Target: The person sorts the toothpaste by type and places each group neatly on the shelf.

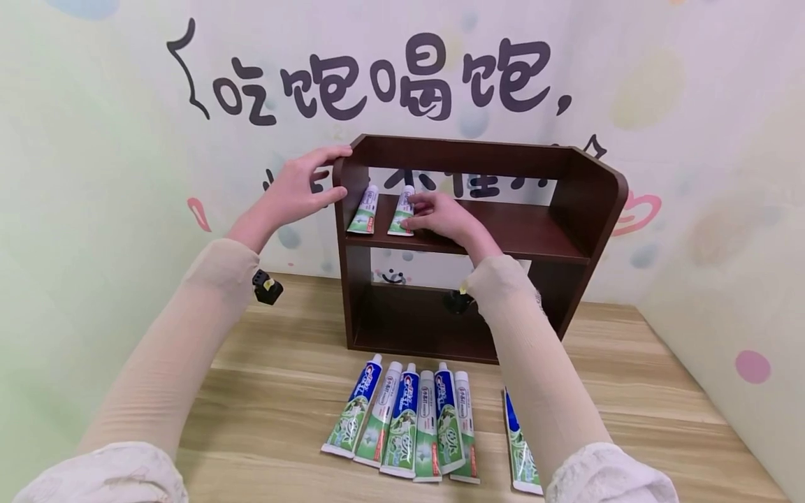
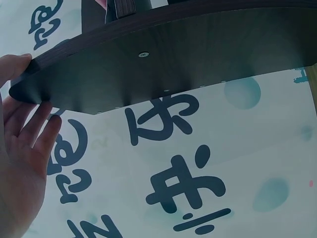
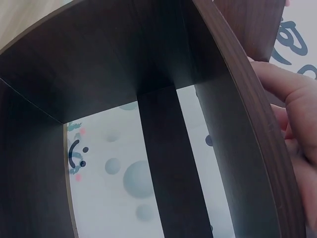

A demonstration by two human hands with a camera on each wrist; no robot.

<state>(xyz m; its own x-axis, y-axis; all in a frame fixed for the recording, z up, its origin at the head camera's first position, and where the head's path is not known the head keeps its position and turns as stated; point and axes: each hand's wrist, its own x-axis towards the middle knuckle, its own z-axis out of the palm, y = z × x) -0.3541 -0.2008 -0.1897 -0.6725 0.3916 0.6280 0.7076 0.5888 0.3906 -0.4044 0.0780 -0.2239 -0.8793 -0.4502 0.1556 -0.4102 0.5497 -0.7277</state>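
A dark brown two-tier wooden shelf (image 1: 465, 155) stands on the table. My left hand (image 1: 295, 185) holds the upper end of its left side panel (image 2: 198, 54), with the thumb at the front edge. On the upper tier, my right hand (image 1: 443, 218) pinches a white-and-green toothpaste tube (image 1: 399, 222), whose crimped end is near the front edge. A matching toothpaste tube (image 1: 363, 218) sits to its left, against the side panel. In the right wrist view, the board hides the tube and part of the right hand (image 3: 297, 109).
In front of the shelf, several toothpaste tubes (image 1: 402, 433) lie in a row, blue-green alternating with white-green. Another blue-green tube (image 1: 522, 454) lies apart, partly behind the right forearm. Behind the shelf is a wall (image 1: 692, 140) with black lettering. Wood-grain table (image 1: 270, 419) surrounds these things.
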